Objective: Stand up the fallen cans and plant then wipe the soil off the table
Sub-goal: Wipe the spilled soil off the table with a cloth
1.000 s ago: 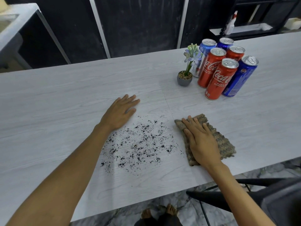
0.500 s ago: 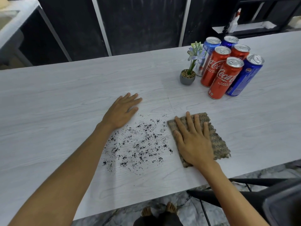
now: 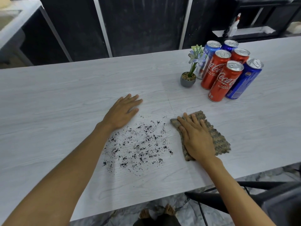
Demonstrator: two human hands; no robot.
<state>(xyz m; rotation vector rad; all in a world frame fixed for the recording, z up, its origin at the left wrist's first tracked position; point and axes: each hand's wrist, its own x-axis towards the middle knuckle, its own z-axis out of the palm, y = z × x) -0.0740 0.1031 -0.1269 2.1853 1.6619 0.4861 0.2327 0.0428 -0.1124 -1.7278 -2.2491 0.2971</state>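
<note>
Several red and blue cans (image 3: 224, 82) stand upright in a cluster at the back right of the white table (image 3: 65, 98). Just left of them a small grey pot with a flowering plant (image 3: 188, 79) stands upright. Black soil (image 3: 138, 144) is scattered over the table's middle. My left hand (image 3: 123, 111) rests flat on the table at the soil's far left edge. My right hand (image 3: 197, 137) presses flat on a brown-grey cloth (image 3: 218, 139) lying just right of the soil.
The table's near edge runs close below the soil. A dark chair (image 3: 244, 193) stands under the table at the right. A shelf with a spray bottle (image 3: 234, 26) is behind the table. My bare feet (image 3: 156, 212) show on the floor.
My right hand has slid the cloth leftwards, bringing it up against the right edge of the soil. My left hand has stayed flat in place.
</note>
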